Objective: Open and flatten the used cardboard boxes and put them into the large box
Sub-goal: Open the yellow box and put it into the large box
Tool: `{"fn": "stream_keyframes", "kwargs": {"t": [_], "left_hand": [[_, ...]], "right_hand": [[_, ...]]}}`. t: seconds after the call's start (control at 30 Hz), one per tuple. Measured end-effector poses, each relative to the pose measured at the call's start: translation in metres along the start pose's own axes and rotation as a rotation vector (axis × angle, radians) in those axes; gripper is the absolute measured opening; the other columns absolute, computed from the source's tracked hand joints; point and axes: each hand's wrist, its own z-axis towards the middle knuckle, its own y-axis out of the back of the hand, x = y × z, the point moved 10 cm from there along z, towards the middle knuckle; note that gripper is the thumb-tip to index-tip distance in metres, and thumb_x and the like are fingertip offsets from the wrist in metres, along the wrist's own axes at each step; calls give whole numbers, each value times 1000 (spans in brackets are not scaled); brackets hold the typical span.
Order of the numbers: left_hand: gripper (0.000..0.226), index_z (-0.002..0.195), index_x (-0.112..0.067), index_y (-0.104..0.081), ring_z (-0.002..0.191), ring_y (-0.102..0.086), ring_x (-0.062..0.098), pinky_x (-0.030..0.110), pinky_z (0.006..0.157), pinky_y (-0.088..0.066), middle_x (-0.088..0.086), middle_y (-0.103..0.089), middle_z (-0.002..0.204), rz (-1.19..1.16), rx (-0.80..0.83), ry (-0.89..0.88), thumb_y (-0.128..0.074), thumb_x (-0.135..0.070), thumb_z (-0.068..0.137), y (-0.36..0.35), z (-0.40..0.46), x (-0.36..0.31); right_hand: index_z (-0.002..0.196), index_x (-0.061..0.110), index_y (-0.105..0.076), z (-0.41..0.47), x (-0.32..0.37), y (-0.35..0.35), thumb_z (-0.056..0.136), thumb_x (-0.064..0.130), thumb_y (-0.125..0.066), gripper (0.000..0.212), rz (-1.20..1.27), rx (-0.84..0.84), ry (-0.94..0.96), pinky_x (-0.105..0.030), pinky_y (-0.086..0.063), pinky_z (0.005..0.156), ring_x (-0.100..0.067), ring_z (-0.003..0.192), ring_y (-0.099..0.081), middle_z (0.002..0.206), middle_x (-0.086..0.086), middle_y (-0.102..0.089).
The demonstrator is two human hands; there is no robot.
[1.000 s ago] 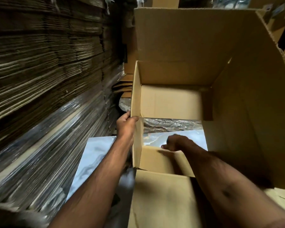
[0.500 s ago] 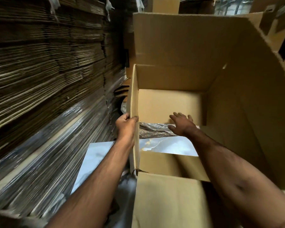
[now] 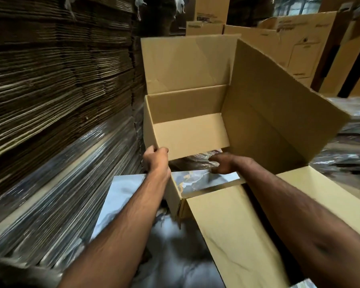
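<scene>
Box [image 3: 195, 121] held up off the floor [image 3: 175, 262], tipped so its open end faces the camera, both ends open: top flaps spread outward, bottom flaps parted enough to show marbled floor and crumpled plastic [image 3: 197, 161] through the gap. Not yet flat; all four walls standing square.

Left hand [image 3: 156, 161] clamped on the near lower edge of the left wall, thumb inside, fingers wrapped round the outside. Right hand [image 3: 222, 165] reached deep into the box at the bottom opening, fingers curled low near the edge of the far bottom flap; whether gripping that flap or only hooked under it, cannot tell, since the fingertips are blurred and partly hidden.

Progress, as a judgement: opening step all but done for this box, with tape evidently parted and flaps free. Left to do: push opposite corners together so the walls fold down, press flat, then carry to the large box. Large box not surely identified; several tall printed cartons [image 3: 289, 48] stand behind at the far right, any of which might serve.

Along the left, high stacks [image 3: 60, 80] of flattened cardboard, lower bundles wrapped in shiny film. More film-wrapped sheets on the floor at the right edge. Near flap [image 3: 237, 235] lying out toward the camera under the right forearm.
</scene>
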Motion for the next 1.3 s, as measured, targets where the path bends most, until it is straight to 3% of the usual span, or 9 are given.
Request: {"fn": "stream_keyframes", "kwargs": {"t": [0.17,0.37,0.43,0.57,0.67,0.83,1.0,1.17,1.3], "left_hand": [[42,121,-12,-67,97,-70,20,32,91,-56,4,-73,105,-14,113,-119,-61,6,84,-11,-8,-20],[62,144,-6,-47,118,-63,23,44,103,-50,11,-61,136,-47,214,-200,-62,6,85,-25,-14,-45],[60,144,-7,-48,118,-62,20,41,103,-51,8,-61,136,-29,226,-219,-62,4,86,-28,-15,-52],[59,135,-8,-58,112,-66,29,51,97,-53,12,-66,126,13,291,-226,-64,-9,76,-40,-23,-58],[70,134,-5,-57,117,-62,36,53,100,-50,17,-65,127,14,322,-209,-61,-17,65,-50,-27,-59],[68,135,-12,-58,115,-64,29,51,100,-51,10,-66,128,39,332,-223,-63,-18,68,-50,-27,-62],[49,124,-15,-64,105,-66,41,59,89,-54,15,-69,115,-7,198,-193,-65,-11,75,-47,-13,-62],[23,99,-10,-67,82,-67,25,46,79,-58,16,-72,100,-16,107,-169,-64,-4,77,-45,4,-49],[21,83,-14,-59,74,-63,24,52,78,-60,9,-70,88,-95,-43,-88,-62,-8,63,-33,25,-21]], "right_hand": [[159,29,-9,11,22,-29,96,55,-49,79,90,-6,-36,-47,-14,122,-37,152,2,163,-17,16],[143,11,-48,12,46,-118,101,51,-46,58,116,397,35,-43,-42,107,-32,135,-44,146,-11,-48],[148,9,-41,24,36,-104,102,52,-42,63,94,212,4,-41,-30,116,-33,143,-34,156,-14,-36],[155,22,-23,14,20,18,96,47,-54,71,85,-506,-101,-50,-23,119,-36,149,-16,165,-17,2],[156,23,-16,-6,-1,99,90,40,-51,78,-3,-885,-264,-55,-16,118,-37,151,-4,164,-17,9],[158,17,-12,48,-69,69,97,55,-49,81,170,-41,-304,-46,-14,123,-29,152,-8,167,-9,-2],[158,18,-15,37,-27,96,98,47,-52,76,281,-342,-115,-42,-14,123,-31,152,-9,166,-14,-2],[155,17,-25,23,5,111,95,41,-57,72,138,-492,-25,-45,-23,120,-29,151,-16,165,-13,-11],[150,17,-35,-1,20,143,94,34,-57,63,89,-683,55,-48,-17,121,-29,151,-12,165,-12,-14]]}}
